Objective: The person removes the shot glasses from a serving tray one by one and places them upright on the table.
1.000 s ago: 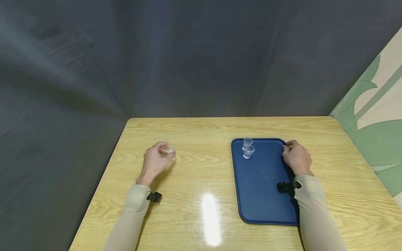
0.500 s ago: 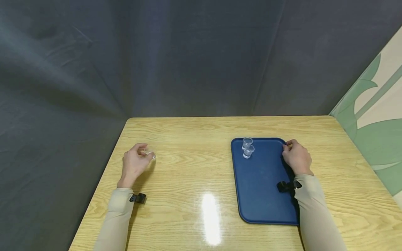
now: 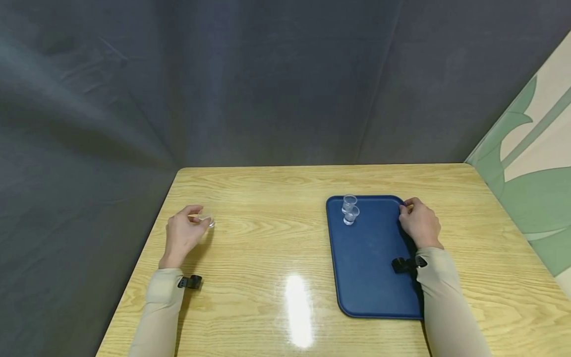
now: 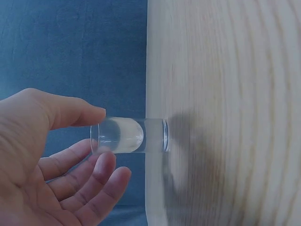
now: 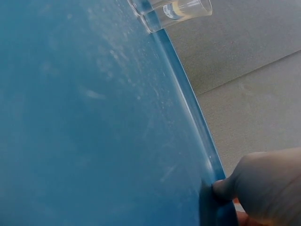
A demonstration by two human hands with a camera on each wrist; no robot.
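Observation:
A small clear shot glass (image 4: 127, 135) stands upright at the table surface on the left, its base at or very near the wood. My left hand (image 3: 184, 233) pinches it near the rim, thumb on one side and fingertips on the other. On the right lies a dark blue tray (image 3: 374, 277). My right hand (image 3: 420, 222) grips the tray's far right corner; in the right wrist view the thumb (image 5: 225, 188) presses on the raised rim and fingers show outside it. Two more clear glasses, a front one (image 3: 351, 215) and a rear one (image 3: 349, 202), stand close together in the tray's far left corner.
The light wood table (image 3: 267, 238) carries a bright light reflection near its front. A dark curtain (image 3: 276, 89) hangs behind and to the left. At the right is a green and cream patterned cloth (image 3: 531, 198).
My left hand has moved left across the table with the shot glass and now almost stands still, slightly lower. The right hand and tray have stayed in place.

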